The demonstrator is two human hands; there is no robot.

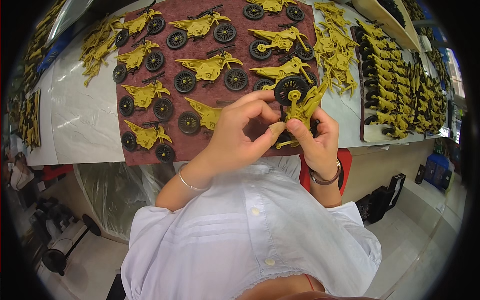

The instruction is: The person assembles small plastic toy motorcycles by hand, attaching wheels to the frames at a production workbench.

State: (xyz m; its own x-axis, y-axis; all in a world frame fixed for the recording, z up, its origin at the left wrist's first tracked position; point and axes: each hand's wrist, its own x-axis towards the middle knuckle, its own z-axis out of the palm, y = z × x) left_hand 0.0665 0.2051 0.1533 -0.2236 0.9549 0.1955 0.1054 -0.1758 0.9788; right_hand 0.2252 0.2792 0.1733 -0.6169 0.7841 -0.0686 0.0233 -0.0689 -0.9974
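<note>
A yellow toy motorcycle [305,107] with black wheels is tilted up over the front part of the maroon cloth [150,112]. My right hand [320,142] grips its body, thumb pressed along the near side. From the left, my left hand [240,130] closes thumb and index finger against the same toy, next to a small black part partly hidden by the fingertips. One spoked black wheel [289,90] stands highest on the held toy. Just left of my left hand, another toy motorcycle [202,114] lies partly covered by it.
Rows of yellow toy motorcycles [207,69] with black wheels lie on the cloth. Loose yellow body parts [336,50] are heaped on the right, and another heap of yellow parts [100,45] sits at the far left. Farther right, a tray [367,131] holds densely packed toy motorcycles.
</note>
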